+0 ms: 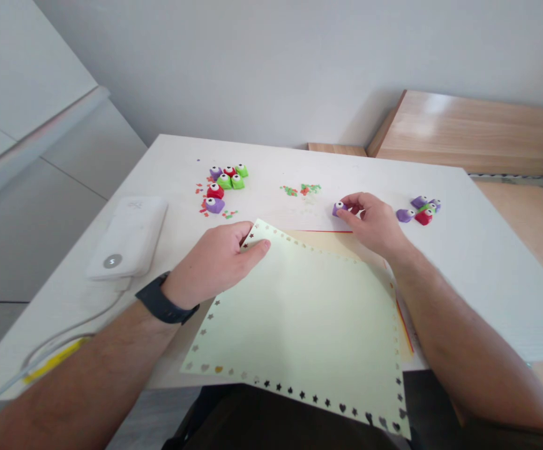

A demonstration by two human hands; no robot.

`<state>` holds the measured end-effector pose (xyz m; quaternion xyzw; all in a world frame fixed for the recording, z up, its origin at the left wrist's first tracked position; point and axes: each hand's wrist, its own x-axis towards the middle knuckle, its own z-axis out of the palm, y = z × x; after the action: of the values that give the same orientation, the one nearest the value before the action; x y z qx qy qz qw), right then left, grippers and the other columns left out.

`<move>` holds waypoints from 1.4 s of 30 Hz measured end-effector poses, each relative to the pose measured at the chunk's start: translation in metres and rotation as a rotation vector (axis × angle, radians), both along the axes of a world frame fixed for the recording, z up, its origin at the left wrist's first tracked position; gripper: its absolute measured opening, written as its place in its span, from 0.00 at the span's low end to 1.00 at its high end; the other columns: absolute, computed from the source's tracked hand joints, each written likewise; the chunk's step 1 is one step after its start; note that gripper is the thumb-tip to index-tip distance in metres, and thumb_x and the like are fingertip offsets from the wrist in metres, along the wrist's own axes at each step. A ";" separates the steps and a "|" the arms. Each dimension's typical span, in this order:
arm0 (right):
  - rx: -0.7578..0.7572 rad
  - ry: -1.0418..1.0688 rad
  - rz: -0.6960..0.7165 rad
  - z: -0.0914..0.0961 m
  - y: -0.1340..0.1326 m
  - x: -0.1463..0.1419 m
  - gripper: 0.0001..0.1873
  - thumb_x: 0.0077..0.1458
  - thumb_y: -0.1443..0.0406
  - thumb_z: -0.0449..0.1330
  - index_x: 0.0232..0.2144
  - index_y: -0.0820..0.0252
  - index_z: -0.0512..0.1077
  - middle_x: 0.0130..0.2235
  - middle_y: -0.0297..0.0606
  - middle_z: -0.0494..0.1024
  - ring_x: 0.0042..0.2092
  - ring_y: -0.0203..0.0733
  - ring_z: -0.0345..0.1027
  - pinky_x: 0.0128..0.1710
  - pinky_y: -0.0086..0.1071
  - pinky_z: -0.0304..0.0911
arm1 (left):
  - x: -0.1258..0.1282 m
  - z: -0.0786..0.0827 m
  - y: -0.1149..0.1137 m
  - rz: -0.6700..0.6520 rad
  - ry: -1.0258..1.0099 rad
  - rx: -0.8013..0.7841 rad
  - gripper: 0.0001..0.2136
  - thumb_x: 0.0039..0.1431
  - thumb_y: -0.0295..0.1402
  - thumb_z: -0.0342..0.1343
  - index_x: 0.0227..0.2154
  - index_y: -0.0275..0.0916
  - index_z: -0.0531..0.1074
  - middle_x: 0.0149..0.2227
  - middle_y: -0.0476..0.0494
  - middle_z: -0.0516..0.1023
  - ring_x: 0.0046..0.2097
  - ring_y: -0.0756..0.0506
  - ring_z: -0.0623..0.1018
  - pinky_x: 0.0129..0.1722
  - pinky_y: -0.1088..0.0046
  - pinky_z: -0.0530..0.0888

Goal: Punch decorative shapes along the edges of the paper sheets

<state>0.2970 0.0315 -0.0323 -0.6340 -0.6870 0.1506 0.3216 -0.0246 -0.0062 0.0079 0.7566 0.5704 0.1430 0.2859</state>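
Gripping punched paper and purple craft punch, fingers closed, white table, grey wall

Bright, soft, even light; source not in view. Glare on wooden board at 1 o'clock; soft shadow on wall beside it. Table edges bow at 9 and 3 o'clock: wide-angle distortion. Right hand slightly soft.

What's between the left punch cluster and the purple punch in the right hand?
Small red and green punched paper bits lie on the white table, head view.
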 end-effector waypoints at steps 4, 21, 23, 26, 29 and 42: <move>0.041 0.048 -0.022 -0.005 0.002 0.001 0.14 0.63 0.54 0.63 0.45 0.55 0.80 0.40 0.43 0.84 0.39 0.47 0.75 0.43 0.44 0.69 | -0.001 0.000 0.000 0.004 0.011 -0.004 0.18 0.65 0.47 0.54 0.25 0.42 0.61 0.21 0.54 0.64 0.26 0.48 0.67 0.28 0.68 0.58; -0.022 -0.205 0.013 0.001 0.002 0.007 0.09 0.57 0.63 0.65 0.40 0.57 0.82 0.36 0.40 0.82 0.36 0.46 0.75 0.40 0.41 0.68 | -0.001 -0.001 0.000 -0.001 0.018 -0.004 0.18 0.66 0.47 0.54 0.25 0.42 0.61 0.21 0.54 0.64 0.25 0.49 0.67 0.28 0.69 0.58; -0.023 -0.171 0.048 0.001 0.001 0.004 0.11 0.58 0.62 0.65 0.42 0.57 0.83 0.38 0.40 0.82 0.35 0.44 0.75 0.40 0.40 0.68 | -0.001 -0.002 0.000 -0.001 0.020 0.002 0.18 0.66 0.47 0.54 0.25 0.42 0.61 0.21 0.54 0.64 0.26 0.49 0.67 0.28 0.69 0.58; 0.063 -0.128 0.050 0.001 0.002 0.000 0.13 0.61 0.62 0.64 0.47 0.58 0.82 0.42 0.42 0.83 0.36 0.43 0.75 0.42 0.39 0.69 | -0.001 -0.002 0.000 0.002 0.027 0.000 0.19 0.66 0.47 0.54 0.25 0.42 0.61 0.21 0.54 0.65 0.26 0.49 0.67 0.28 0.69 0.59; 0.130 -0.119 0.021 0.000 0.001 -0.001 0.13 0.61 0.63 0.64 0.47 0.58 0.82 0.42 0.42 0.82 0.37 0.43 0.75 0.44 0.39 0.70 | -0.001 -0.002 0.000 0.000 0.023 -0.009 0.18 0.66 0.47 0.54 0.26 0.42 0.63 0.22 0.54 0.66 0.26 0.49 0.68 0.28 0.69 0.59; 0.066 -0.120 0.122 -0.006 0.002 -0.008 0.13 0.61 0.64 0.63 0.48 0.57 0.82 0.44 0.42 0.82 0.37 0.43 0.75 0.44 0.40 0.71 | 0.000 -0.003 -0.001 -0.003 0.034 0.017 0.19 0.66 0.46 0.54 0.24 0.42 0.60 0.20 0.55 0.62 0.24 0.49 0.66 0.27 0.68 0.57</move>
<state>0.2886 0.0333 -0.0380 -0.5880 -0.7469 0.1086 0.2908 -0.0241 -0.0068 0.0045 0.7623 0.5727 0.1345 0.2699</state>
